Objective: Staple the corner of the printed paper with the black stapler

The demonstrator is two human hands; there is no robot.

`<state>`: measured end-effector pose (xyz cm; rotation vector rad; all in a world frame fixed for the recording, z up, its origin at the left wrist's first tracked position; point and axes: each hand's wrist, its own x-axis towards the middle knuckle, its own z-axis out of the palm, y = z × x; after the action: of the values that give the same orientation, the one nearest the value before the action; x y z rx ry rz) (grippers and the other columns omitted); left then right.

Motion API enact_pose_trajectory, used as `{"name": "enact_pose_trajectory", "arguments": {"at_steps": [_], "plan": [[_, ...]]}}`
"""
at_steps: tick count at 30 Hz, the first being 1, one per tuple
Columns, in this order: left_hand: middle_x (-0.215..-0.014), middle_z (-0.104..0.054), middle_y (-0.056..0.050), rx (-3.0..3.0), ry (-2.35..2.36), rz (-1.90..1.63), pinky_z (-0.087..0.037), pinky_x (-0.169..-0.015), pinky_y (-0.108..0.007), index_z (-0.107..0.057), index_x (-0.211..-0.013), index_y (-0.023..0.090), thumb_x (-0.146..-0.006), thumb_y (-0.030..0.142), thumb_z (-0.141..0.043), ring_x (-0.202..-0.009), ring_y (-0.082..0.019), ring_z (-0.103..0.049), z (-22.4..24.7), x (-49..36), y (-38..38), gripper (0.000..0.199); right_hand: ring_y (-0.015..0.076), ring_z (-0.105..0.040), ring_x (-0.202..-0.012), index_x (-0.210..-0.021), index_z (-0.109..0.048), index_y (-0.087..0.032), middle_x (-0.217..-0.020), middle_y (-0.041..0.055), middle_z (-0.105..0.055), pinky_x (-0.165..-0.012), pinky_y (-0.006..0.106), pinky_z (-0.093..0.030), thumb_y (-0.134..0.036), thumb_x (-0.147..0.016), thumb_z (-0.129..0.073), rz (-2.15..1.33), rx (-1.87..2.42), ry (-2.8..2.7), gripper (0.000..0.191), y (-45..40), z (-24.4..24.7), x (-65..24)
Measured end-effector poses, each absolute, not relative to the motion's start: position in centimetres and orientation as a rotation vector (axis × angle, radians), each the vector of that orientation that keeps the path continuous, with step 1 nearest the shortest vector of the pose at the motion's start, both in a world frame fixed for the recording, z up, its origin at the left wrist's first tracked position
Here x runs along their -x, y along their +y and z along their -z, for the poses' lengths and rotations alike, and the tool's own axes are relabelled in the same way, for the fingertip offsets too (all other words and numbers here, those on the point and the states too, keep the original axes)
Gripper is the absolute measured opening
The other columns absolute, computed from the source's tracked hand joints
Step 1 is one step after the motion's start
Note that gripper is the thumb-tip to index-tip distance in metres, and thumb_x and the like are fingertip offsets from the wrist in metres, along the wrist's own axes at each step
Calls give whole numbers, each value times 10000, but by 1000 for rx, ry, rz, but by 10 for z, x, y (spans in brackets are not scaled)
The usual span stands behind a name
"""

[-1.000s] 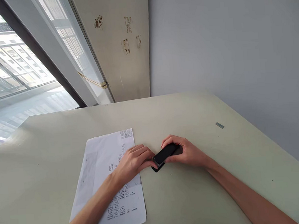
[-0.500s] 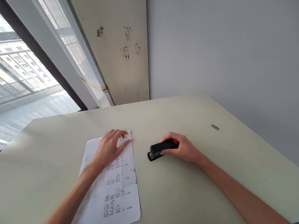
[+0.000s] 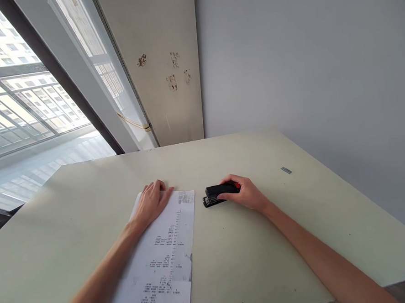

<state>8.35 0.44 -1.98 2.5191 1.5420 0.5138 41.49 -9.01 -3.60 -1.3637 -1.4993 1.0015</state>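
Printed white paper sheets (image 3: 171, 254) lie on the pale table, their top edge near its middle. My left hand (image 3: 152, 201) rests on the upper left corner of the paper, palm down, fingers bent a little over the top edge and thumb stretched to the right. To the right of the paper, my right hand (image 3: 242, 192) is wrapped round a black stapler (image 3: 220, 189) with a red mark at its rear. The stapler's front points left, apart from the paper, and its jaws stand apart.
The pale table (image 3: 264, 257) bears a small grey strip (image 3: 286, 170) at the right. Behind it are a grey wall (image 3: 287, 73) and a stained cream panel (image 3: 172, 107). A window with railings is at the left.
My left hand has shifted from the paper's top right part to its upper left corner. The paper's top edge has turned and moved right. My right hand still holds the stapler.
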Motion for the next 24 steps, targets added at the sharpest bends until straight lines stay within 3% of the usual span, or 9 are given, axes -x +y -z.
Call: {"name": "enact_pose_trajectory", "arguments": {"at_steps": [10, 24], "plan": [[-950, -734, -51, -2516, 1450, -532, -464, -930, -434, -589, -798, 233, -1042, 570, -440, -900, -254, -644, 26, -121, -13, 442, 192, -604, -802, -967, -705, -260, -907, -6, -699, -736, 331, -498, -536, -732, -868, -951, 1328, -1487, 398, -90, 39, -412], [-947, -735, -48, -2345, 1514, -674, -451, -951, -467, -607, -847, 230, -1054, 430, -475, -972, -271, -658, 36, -158, -36, 317, 214, -656, -835, -978, -701, -264, -963, 16, -738, -779, 360, -532, -600, -783, -816, -784, 1361, -1577, 406, -93, 37, -409]]}}
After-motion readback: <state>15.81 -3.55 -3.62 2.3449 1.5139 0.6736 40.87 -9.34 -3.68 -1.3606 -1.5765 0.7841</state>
